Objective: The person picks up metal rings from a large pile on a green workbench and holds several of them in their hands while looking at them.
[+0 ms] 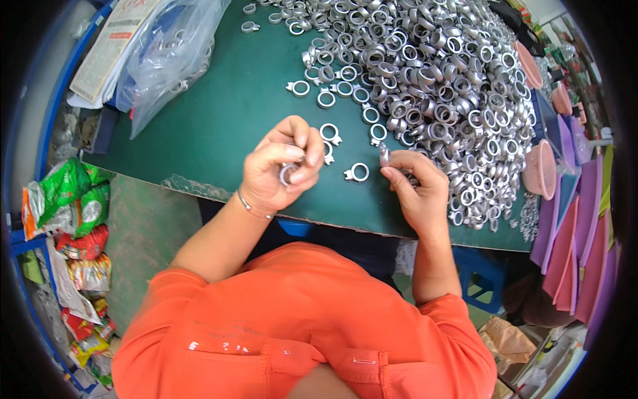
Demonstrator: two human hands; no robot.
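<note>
A person in an orange shirt sits at the near edge of a dark green table [219,120], seen from above. The left hand [276,169] is curled shut around a silver metal ring [288,174], pinched between thumb and fingers just above the table's near edge. The right hand [415,186] is closed too, its fingertips gripping a small metal piece [384,155] that stands roughly upright. The two hands are apart, with a loose ring [359,172] lying flat on the table between them, slightly nearer the right hand. Two more loose rings [330,133] lie just beyond the left hand's knuckles. A big heap of silver rings [425,73] fills the far right part of the table, reaching down to the right hand, which is much the nearer to it. A clear plastic bag [166,53] lies at the far left corner.
</note>
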